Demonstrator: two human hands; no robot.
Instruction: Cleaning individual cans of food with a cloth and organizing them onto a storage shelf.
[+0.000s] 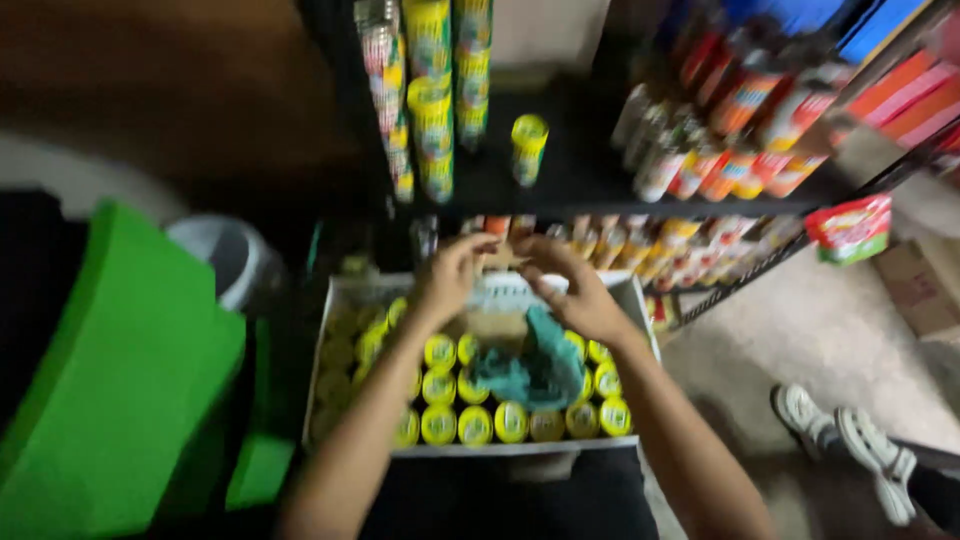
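Both hands meet over the far end of the box [630, 290] of yellow-lidded cans [475, 424]. Left hand [450, 280] and right hand [575, 290]: fingers curled, grasp indeterminable through blur. Teal cloth [530, 365] lies on the cans beneath the right wrist. Shelf [590, 190] stands behind.

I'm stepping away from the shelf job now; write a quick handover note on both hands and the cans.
Left hand and right hand: raised together over the far end of the box; too blurred to tell what they grip.
Cans: yellow-lidded, upright, filling the box.
Teal cloth: lies on the cans.
Done: stacks of cans and one single can on the shelf.
Left: most of the box remains full.
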